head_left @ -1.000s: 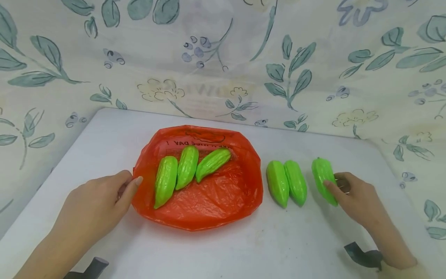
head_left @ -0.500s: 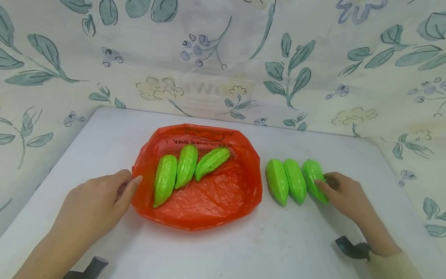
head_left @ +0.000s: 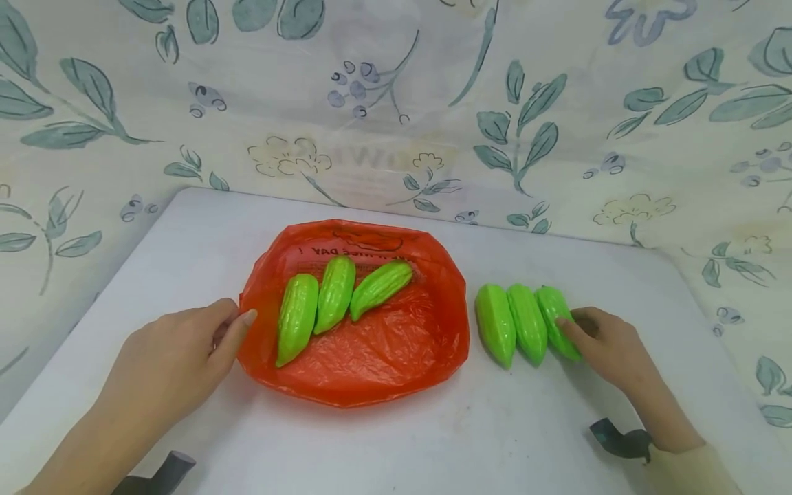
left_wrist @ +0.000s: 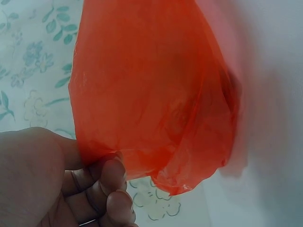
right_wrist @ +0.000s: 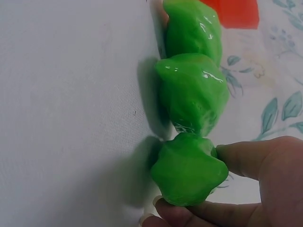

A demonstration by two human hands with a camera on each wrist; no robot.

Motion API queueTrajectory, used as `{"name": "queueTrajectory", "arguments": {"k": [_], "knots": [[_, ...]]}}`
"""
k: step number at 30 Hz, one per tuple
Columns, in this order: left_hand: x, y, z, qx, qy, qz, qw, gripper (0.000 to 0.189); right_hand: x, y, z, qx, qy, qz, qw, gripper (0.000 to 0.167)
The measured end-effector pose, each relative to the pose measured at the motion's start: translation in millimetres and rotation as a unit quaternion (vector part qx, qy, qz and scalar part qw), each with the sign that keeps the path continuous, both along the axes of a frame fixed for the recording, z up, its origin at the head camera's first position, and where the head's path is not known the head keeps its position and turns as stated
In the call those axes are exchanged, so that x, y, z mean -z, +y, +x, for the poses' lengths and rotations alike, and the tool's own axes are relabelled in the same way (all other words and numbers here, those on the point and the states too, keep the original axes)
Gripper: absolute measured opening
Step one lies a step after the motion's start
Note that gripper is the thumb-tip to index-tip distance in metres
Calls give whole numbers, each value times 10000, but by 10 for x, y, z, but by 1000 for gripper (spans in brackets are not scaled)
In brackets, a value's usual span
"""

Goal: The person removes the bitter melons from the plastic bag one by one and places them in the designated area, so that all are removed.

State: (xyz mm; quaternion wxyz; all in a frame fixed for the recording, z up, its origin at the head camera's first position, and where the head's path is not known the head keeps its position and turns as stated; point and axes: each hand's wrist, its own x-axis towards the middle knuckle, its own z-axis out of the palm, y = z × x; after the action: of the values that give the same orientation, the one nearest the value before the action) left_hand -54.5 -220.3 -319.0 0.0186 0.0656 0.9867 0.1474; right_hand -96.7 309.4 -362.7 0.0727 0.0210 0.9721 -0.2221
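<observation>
A white table [head_left: 433, 447], lightly specked, with rounded far corners, carries these things: left of centre lies a red plastic bag [head_left: 390, 357], spread open with its rim raised; just right of the bag lie a left green gourd [head_left: 495, 324] and a middle green gourd [head_left: 528, 324], side by side and touching, pointed ends toward the near side; whether the right green gourd [head_left: 553, 309], beside them, rests on the table cannot be told.
</observation>
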Motion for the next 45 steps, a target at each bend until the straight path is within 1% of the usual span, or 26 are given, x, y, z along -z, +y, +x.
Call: {"name": "queueTrajectory", "arguments": {"k": [3, 13, 23, 30, 45], "knots": [[-1, -4, -4, -18, -43, -15, 10000, 24, 9, -12, -1, 34, 4, -21, 10000, 69], [3, -2, -7, -2, 31, -31, 10000, 23, 15, -26, 0, 83, 26, -145, 9999, 68], [-3, 1, -12, -27, -7, -56, 10000, 26, 35, -26, 5, 123, -53, -72, 9999, 75], [-4, -6, -2, -26, 103, -55, 9999, 25, 16, -38, 0, 148, -38, -18, 9999, 77], [-6, -10, -7, -34, 31, -7, 10000, 24, 2, -56, 8, 108, 11, -85, 9999, 75]]}}
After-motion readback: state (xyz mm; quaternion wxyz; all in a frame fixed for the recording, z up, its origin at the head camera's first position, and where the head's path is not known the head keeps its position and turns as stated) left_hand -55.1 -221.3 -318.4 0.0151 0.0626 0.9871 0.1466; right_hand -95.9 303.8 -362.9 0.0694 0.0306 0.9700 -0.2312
